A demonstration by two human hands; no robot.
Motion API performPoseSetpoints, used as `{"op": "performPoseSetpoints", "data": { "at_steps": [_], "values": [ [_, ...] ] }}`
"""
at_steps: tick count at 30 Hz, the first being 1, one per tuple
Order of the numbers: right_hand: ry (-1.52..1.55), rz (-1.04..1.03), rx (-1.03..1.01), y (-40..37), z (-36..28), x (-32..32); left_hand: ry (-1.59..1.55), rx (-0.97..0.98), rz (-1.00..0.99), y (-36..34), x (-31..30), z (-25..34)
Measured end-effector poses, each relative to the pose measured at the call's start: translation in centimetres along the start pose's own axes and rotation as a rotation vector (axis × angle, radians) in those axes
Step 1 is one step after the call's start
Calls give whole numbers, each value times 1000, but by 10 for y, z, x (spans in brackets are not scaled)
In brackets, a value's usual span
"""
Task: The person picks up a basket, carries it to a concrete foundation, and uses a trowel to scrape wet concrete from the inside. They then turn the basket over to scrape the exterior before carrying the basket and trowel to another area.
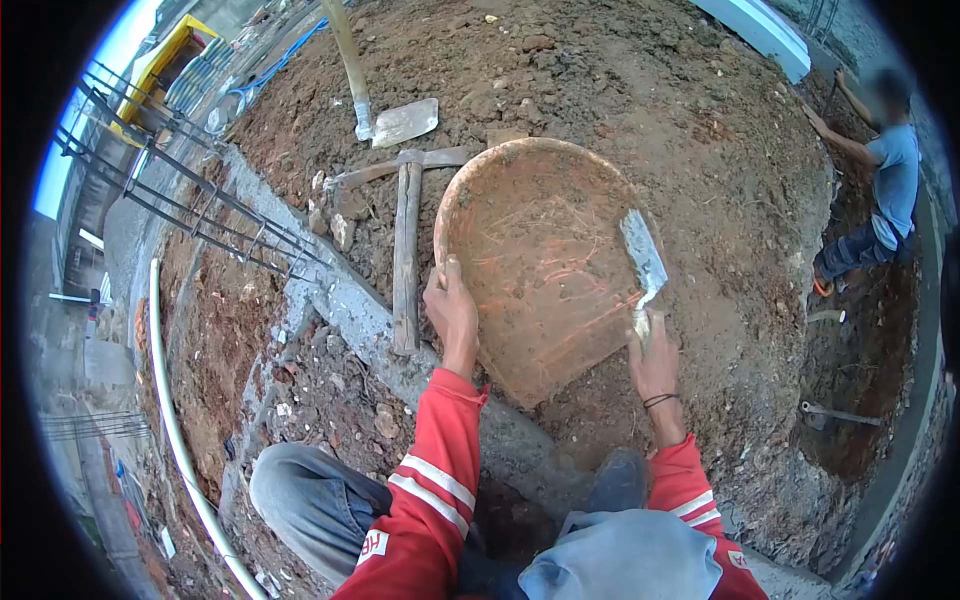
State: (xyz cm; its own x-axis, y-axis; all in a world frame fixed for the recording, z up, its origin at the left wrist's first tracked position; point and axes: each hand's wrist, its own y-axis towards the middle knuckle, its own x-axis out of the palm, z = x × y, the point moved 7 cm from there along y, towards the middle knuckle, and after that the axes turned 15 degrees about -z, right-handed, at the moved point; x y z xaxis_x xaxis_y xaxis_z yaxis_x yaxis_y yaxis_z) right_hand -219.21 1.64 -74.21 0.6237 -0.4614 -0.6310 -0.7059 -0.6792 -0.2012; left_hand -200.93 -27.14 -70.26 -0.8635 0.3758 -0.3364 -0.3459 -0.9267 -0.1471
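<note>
A wide, shallow, rust-brown pan [540,270] with a rounded far rim lies tilted in front of me, its inside smeared with soil and scratched. My left hand [453,312] is closed on the pan's left edge, thumb over the rim. In my right hand [655,360] is the handle of a trowel [643,250], fingers wrapped round it. The trowel's blade, coated with grey mortar, overlaps the pan's right edge and points away from me.
Left of the pan lies a pickaxe [407,240]; beyond it stands a hoe [405,122]. A concrete strip [355,315] with rebar [200,205] crosses the left. A white pipe [170,400] curves nearby. At right, a person [893,170] works in a trench [850,370].
</note>
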Motion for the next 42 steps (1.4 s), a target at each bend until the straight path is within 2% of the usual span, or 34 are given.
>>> {"op": "performPoseSetpoints", "data": {
  "at_steps": [4,6,8,10,11,14,16,18,19,22,23,24,26,27,29,30,32,34,36,37,39,40,42],
  "values": [
    [-299,-61,63,54,-20,-19,159,16,-21,-1,4,9],
    [-285,-28,-4,86,-20,-22,162,-13,-39,-5,1,13],
    [-276,13,-56,108,-4,-15,172,62,-61,-3,7,9],
    [-288,-118,-227,123,14,18,141,115,-44,-8,9,20],
    [-158,-184,-272,125,18,30,125,108,-48,-9,10,21],
    [-136,-304,-257,85,-23,21,94,95,-50,-6,9,15],
    [-122,-237,-237,65,-20,22,82,90,-58,-4,10,10],
    [0,2,24,45,1,5,79,83,-41,-5,9,9],
    [-35,118,36,32,7,-2,61,96,-32,-6,9,11],
    [102,188,108,6,59,12,93,109,14,-8,9,12],
    [237,96,177,3,79,32,94,105,26,-10,10,15],
    [239,103,186,-2,62,27,96,106,14,-9,13,15],
    [601,-149,434,-16,36,57,137,109,50,-11,13,15],
    [602,-146,442,-15,31,65,153,111,58,-11,13,16],
    [602,-103,290,-1,21,73,141,109,50,-15,15,22],
    [603,-98,287,4,24,72,128,108,53,-15,15,25],
    [871,-333,257,18,27,84,86,107,27,-11,15,20],
    [816,-419,277,30,31,77,52,101,16,-8,8,17],
    [466,-147,92,53,40,64,80,86,-6,-10,9,15],
    [468,-160,87,63,41,66,93,103,-8,-9,8,11],
    [125,-52,56,82,26,49,97,123,-1,-13,9,12],
    [130,-50,54,90,28,56,98,147,-4,-14,10,16],
    [215,-260,119,100,17,84,107,112,-20,-15,10,18]
  ]
}}
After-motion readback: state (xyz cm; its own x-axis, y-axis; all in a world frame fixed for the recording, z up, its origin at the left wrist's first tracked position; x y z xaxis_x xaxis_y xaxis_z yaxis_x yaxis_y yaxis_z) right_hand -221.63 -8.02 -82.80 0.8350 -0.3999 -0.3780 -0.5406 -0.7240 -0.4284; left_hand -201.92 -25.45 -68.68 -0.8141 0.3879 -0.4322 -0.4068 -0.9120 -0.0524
